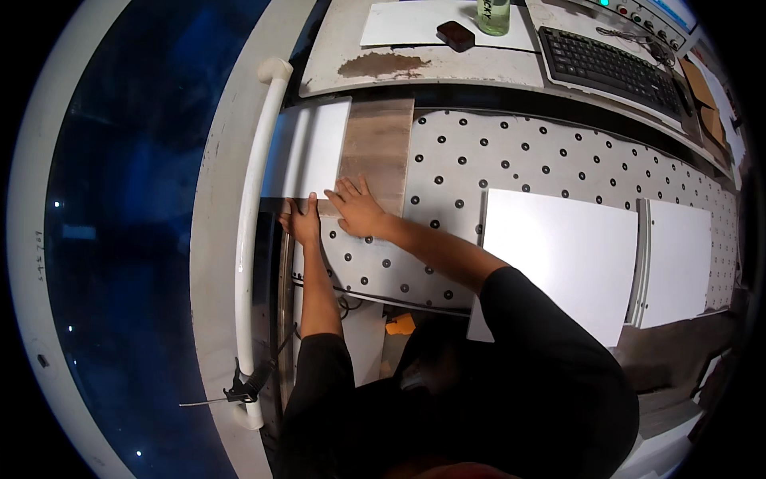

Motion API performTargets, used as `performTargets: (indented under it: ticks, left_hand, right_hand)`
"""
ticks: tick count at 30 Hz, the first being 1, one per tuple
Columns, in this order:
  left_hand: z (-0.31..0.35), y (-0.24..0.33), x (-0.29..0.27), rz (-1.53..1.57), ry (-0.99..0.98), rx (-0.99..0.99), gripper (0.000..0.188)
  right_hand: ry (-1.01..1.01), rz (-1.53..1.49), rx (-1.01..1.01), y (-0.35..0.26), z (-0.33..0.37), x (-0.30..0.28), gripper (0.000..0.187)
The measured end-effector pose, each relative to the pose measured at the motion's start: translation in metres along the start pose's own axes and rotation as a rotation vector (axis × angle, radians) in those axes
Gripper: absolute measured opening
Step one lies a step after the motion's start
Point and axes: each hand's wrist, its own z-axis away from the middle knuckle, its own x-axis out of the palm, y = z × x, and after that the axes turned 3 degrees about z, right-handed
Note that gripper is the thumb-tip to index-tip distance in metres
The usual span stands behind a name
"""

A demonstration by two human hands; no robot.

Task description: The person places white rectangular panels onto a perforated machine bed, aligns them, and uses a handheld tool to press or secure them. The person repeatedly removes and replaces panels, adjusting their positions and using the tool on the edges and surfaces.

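My right hand lies with fingers spread on the near part of a brown wood-grain board, its fingertips close to the edge of a white panel. The white panel rests over the board's left part, and a strip of the board shows at its near edge. Just left of the right hand, my left hand is at that near edge, thumb pointing forward and apart from the fingers. Its fingers bend to the left beside the edge and are partly hidden.
The boards sit on a pale table studded with black rollers. Larger white panels lie right. A white tubular rail borders the dark blue machine cover at left. Beyond are a keyboard, bottle and dark small device.
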Motion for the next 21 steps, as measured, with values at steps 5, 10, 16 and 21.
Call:
performTargets:
  ticks: [5,10,16,21]
  left_hand:
    - [-0.004,-0.01,-0.004,0.003,0.024,-0.001,0.104]
    - [0.003,-0.003,0.006,0.033,0.04,0.021,0.103]
    - [-0.003,-0.01,0.002,0.04,0.009,-0.019,0.108]
    - [0.0,-0.004,0.003,0.043,0.05,0.006,0.106]
  right_hand:
    - [0.022,-0.006,-0.045,-0.016,-0.002,0.008,0.075]
    - [0.044,0.027,-0.032,-0.004,0.003,0.005,0.07]
    - [0.035,0.039,-0.024,-0.01,0.0,0.0,0.071]
    - [0.058,0.026,-0.022,-0.008,0.0,0.004,0.07]
